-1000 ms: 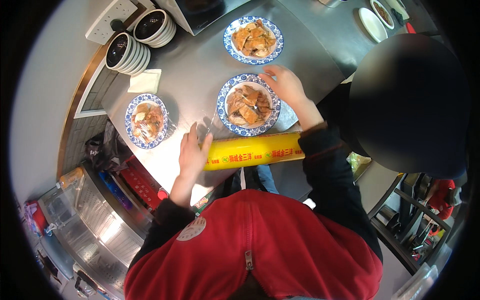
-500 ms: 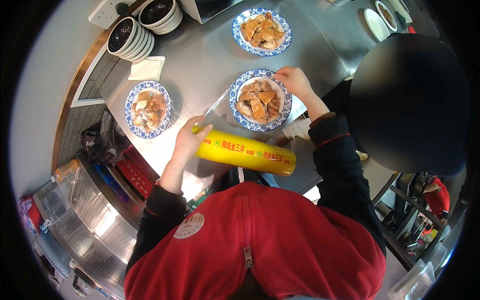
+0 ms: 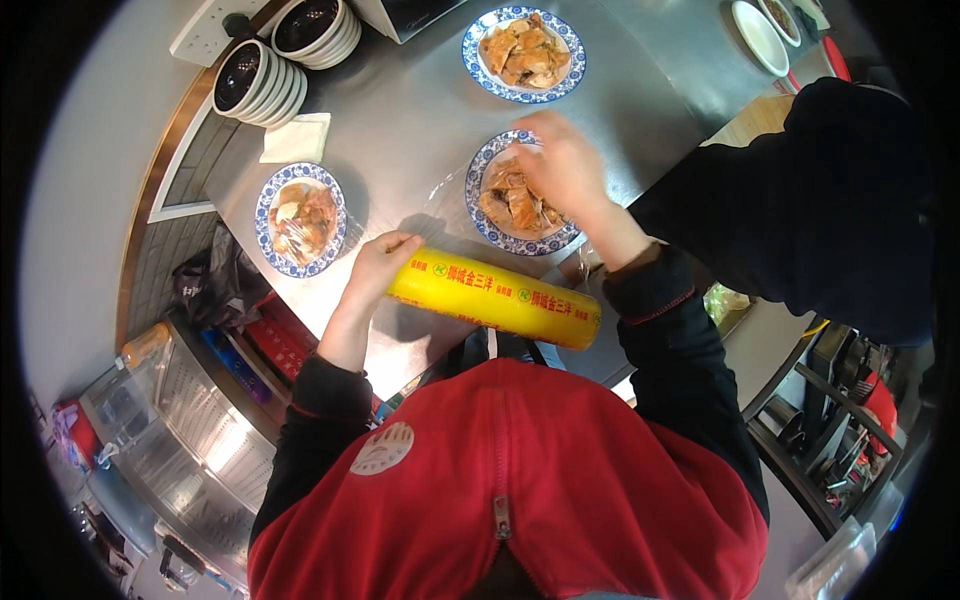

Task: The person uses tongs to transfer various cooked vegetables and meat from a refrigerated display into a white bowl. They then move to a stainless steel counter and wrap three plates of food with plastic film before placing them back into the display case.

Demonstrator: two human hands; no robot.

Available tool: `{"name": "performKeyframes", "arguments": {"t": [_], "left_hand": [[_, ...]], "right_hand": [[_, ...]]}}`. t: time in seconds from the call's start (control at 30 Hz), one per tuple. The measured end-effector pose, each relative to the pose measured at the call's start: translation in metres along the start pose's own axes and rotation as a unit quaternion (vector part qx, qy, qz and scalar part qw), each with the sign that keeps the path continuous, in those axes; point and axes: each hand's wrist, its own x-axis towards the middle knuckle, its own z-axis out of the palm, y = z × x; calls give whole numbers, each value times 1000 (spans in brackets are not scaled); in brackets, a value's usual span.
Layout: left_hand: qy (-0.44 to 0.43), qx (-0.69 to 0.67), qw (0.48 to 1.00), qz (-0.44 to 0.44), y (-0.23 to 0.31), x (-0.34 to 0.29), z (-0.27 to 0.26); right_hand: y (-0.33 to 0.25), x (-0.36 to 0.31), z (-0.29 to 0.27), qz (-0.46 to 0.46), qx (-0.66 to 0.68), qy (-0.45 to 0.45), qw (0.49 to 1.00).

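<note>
My left hand (image 3: pixel 378 270) is closed round the left end of a yellow roll of cling film (image 3: pixel 495 298), held at a slant in front of my red jacket. Clear film (image 3: pixel 440 190) stretches from the roll across a blue-and-white patterned plate (image 3: pixel 475 205) of chopped cooked meat (image 3: pixel 520 208), which looks like poultry. Over that plate's right side is my right hand (image 3: pixel 572 172), its fingers smeared by motion. To the left, a similar plate (image 3: pixel 265 222) of meat has shiny film over it. Beyond the middle plate, a third plate (image 3: pixel 470 62) holds more meat pieces.
Stacked black-lined bowls (image 3: pixel 262 90) and a pale napkin pile (image 3: pixel 296 138) stand at the steel table's far left, below a wall socket (image 3: pixel 212 32). A person in dark clothing (image 3: pixel 800 205) leans in at the right. White dishes (image 3: pixel 760 38) lie at the far right.
My right hand has moved from the middle plate's upper right rim inward and left over the food. My left hand still holds the roll, which has turned slightly. The person at right has shifted.
</note>
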Motion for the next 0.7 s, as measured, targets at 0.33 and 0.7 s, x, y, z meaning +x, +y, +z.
{"name": "performKeyframes", "arguments": {"t": [0.33, 0.7], "left_hand": [[13, -3, 999, 30, -10, 0, 2], [39, 106, 994, 3, -11, 5, 7]], "right_hand": [[-92, 21, 81, -131, 19, -442, 887], [-94, 2, 88, -103, -59, -359, 926]]}}
